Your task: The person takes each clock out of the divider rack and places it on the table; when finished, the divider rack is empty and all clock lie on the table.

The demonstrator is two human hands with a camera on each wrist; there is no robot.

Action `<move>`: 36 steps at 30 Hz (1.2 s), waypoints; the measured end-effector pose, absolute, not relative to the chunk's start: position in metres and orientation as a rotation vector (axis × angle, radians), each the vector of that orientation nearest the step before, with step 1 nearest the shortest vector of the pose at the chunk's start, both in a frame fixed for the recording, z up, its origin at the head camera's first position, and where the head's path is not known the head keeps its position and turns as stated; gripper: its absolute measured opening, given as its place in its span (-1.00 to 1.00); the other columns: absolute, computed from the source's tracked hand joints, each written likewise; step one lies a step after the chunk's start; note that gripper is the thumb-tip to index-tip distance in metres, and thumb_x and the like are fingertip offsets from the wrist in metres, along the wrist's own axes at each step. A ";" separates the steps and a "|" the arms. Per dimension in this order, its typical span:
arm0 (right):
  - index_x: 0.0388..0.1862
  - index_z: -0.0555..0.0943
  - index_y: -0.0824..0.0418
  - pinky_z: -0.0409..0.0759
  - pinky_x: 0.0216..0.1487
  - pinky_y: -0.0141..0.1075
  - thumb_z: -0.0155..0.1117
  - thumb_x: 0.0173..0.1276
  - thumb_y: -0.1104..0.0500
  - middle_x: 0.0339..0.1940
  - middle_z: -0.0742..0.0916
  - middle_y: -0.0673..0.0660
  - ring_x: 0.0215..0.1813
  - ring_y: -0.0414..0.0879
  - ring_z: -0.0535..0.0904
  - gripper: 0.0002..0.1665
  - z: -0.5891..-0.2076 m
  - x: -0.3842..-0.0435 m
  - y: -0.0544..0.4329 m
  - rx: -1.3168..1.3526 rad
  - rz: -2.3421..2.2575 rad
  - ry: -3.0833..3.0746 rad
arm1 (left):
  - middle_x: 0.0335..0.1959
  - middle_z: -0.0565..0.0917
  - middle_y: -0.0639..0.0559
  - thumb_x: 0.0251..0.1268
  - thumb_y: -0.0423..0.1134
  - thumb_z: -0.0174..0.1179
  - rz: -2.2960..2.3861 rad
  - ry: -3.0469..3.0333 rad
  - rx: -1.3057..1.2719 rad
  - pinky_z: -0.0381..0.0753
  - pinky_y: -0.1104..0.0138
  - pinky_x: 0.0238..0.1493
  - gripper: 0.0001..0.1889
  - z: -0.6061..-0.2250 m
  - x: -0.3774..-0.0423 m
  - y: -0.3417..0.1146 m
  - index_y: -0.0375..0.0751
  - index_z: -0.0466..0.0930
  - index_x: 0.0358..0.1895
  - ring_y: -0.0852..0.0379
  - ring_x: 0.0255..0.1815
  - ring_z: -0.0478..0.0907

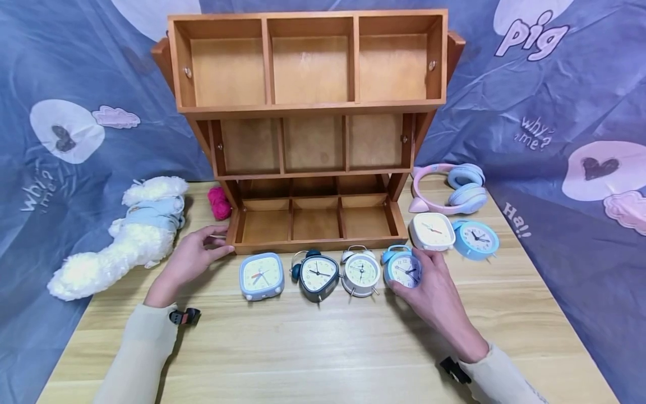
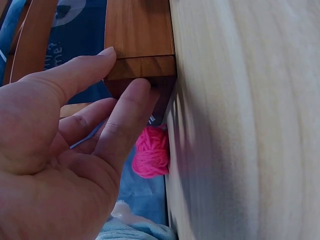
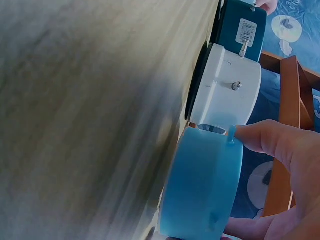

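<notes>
My right hand point(image 1: 438, 292) grips a light blue twin-bell alarm clock point(image 1: 402, 270), thumb on one side and fingers on the other. In the right wrist view its rounded blue back point(image 3: 200, 185) faces the camera. To its left, a white twin-bell alarm clock point(image 1: 360, 272), a dark teal rounded-triangle alarm clock point(image 1: 318, 275) and a pale blue square alarm clock point(image 1: 261, 276) stand in a row. My left hand point(image 1: 189, 261) touches the lower left front corner of a wooden tiered shelf point(image 1: 318, 246), its fingers loosely bent; thumb and index fingertip lie at that corner point(image 2: 145, 65).
The shelf has three tiers of bare compartments. Right of it lie a white square clock point(image 1: 432, 231), another blue clock point(image 1: 476, 239) and pink-and-blue headphones point(image 1: 466, 193). On the left are pink yarn point(image 1: 219, 203) and a white plush toy point(image 1: 146, 235). Blue fabric point(image 1: 545, 179) hangs behind the table.
</notes>
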State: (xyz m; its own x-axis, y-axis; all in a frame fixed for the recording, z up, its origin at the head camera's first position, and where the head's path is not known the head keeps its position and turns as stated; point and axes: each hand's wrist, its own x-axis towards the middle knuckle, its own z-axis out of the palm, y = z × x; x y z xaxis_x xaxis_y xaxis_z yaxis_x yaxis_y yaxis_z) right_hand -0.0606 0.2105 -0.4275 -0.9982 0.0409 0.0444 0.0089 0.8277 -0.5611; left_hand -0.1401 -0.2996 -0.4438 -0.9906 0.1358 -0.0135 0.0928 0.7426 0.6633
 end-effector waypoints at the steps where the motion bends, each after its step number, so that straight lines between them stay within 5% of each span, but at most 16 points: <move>1: 0.66 0.38 0.49 0.53 0.49 0.38 0.69 0.25 0.05 0.56 0.45 0.53 0.46 0.45 0.52 0.13 -0.428 -0.060 0.211 -0.041 0.906 -2.958 | 0.07 0.90 -0.28 0.56 -0.19 0.48 1.092 2.872 0.186 0.66 -0.21 0.40 -0.42 -0.444 -0.140 -0.299 -0.32 0.60 0.51 -0.31 0.22 0.82; 36: 0.64 0.37 0.54 0.55 0.48 0.38 0.66 0.33 0.02 0.50 0.50 0.54 0.43 0.47 0.58 0.09 -0.431 -0.056 0.218 -0.025 0.864 -3.003 | 0.11 0.88 -0.31 0.58 -0.22 0.45 1.104 2.838 0.199 0.65 -0.23 0.43 -0.43 -0.443 -0.141 -0.295 -0.34 0.57 0.53 -0.33 0.24 0.81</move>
State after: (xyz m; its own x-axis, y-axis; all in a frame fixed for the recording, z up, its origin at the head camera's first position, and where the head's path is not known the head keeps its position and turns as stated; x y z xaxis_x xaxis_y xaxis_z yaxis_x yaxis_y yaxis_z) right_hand -0.0559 0.2177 -0.4310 -0.9997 0.0203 0.0118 0.0109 0.8471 -0.5313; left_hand -0.1406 -0.2951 -0.4432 -0.9875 0.1534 -0.0362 0.0886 0.7302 0.6775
